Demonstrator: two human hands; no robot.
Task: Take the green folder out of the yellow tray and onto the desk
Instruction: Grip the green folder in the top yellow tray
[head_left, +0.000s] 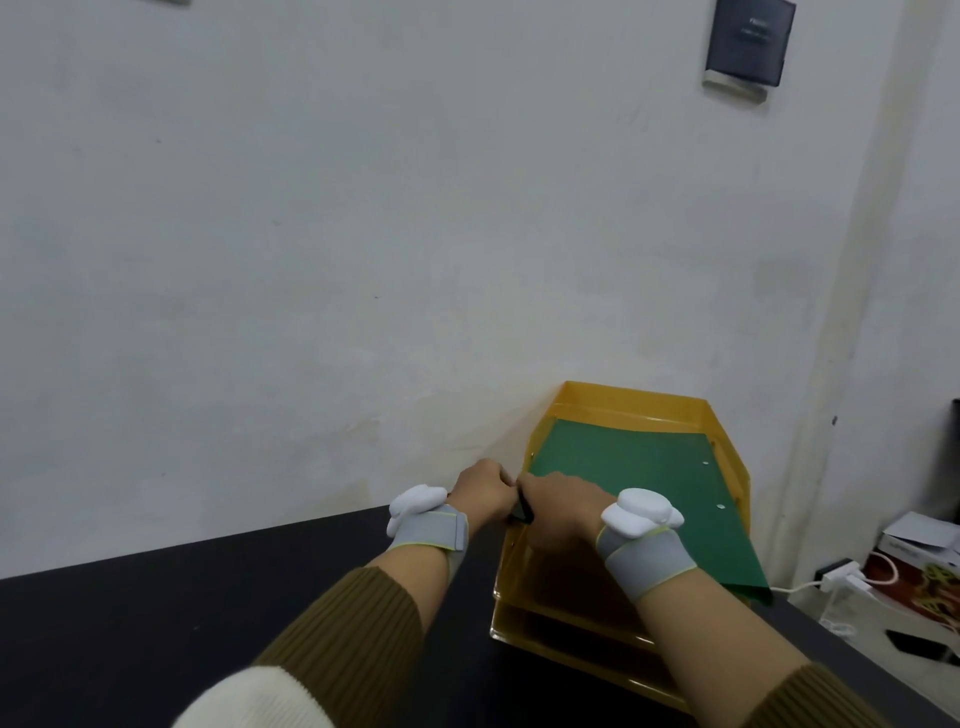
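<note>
A green folder lies in the top level of a stacked yellow tray at the right end of the black desk. Its near right corner juts out past the tray's front. Both hands meet at the folder's near left corner, by the tray's left wall. My left hand has its fingers curled at that corner, and my right hand rests on the folder with its fingers closed there too. A small dark edge shows between the two hands. The exact grip is hidden by the hands themselves.
The tray stands against a white wall. Right of the desk, lower down, are a white power strip with cables and boxes. A dark panel hangs high on the wall. Bare desk surface stretches to the left of the tray.
</note>
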